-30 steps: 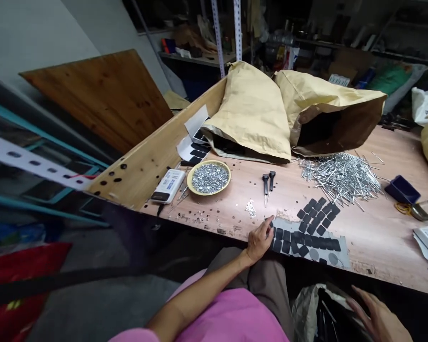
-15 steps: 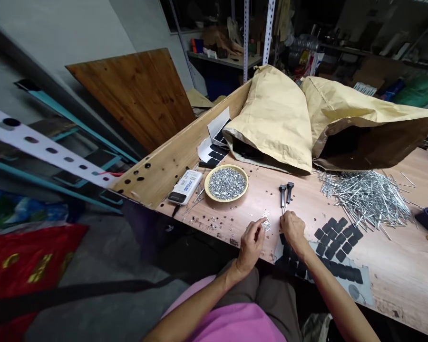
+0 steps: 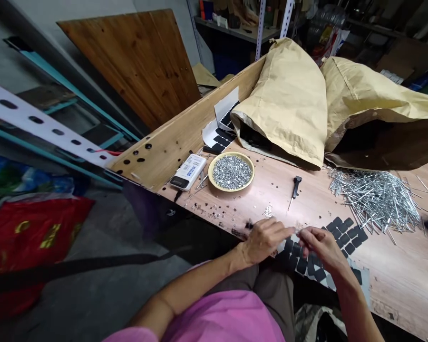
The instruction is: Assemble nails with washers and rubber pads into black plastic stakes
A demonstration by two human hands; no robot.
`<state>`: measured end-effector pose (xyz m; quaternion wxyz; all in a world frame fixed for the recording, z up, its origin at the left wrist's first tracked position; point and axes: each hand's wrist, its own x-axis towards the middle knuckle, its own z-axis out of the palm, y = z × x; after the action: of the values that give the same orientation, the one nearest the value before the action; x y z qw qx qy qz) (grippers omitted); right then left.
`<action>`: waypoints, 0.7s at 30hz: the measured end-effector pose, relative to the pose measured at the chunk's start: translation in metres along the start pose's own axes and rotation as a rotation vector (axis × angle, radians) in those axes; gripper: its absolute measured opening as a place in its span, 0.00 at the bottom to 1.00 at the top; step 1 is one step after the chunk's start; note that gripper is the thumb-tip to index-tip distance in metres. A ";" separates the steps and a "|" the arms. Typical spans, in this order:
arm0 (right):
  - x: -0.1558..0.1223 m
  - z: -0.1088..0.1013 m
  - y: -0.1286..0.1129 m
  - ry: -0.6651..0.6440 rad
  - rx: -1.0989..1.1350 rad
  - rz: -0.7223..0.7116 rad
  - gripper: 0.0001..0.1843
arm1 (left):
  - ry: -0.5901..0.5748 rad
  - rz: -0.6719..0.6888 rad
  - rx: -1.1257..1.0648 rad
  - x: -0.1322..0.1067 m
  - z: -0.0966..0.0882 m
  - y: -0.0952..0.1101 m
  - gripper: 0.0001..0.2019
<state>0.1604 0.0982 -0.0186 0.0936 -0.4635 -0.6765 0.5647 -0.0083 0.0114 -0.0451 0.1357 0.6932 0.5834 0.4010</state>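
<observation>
My left hand (image 3: 266, 241) is closed, palm down, over what looks like a black T-headed piece with a thin metal rod; its blurred dark end (image 3: 248, 224) sticks out at the left. My right hand (image 3: 317, 242) pinches at the left fingertips, and anything between its fingers is too small to make out. Ahead of the hands lies a like black piece with a metal rod (image 3: 296, 186). Small washers (image 3: 268, 211) form a little heap beyond my left hand. Under and beside my right hand are black rounded pads (image 3: 344, 235) and a grey pad sheet (image 3: 365, 285).
A yellow bowl (image 3: 248, 185) full of small metal parts stands beside a white device (image 3: 189, 171). Metal rods (image 3: 381, 199) are piled at right. Two large paper sacks (image 3: 288, 104) lie behind, near a wooden side board (image 3: 185, 128).
One of the two black pieces has left its place and appears to be in my left hand. Both hands have come together nearer the table's front edge. The view has shifted.
</observation>
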 end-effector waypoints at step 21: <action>0.093 0.062 0.001 0.022 -1.197 -0.296 0.12 | 0.219 -1.094 -1.138 -0.016 -0.002 -0.029 0.23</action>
<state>0.0694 0.1243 -0.0771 -0.0985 -0.3425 -0.9322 0.0633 -0.0303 0.0040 -0.0694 0.5885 0.0894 0.5567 0.5795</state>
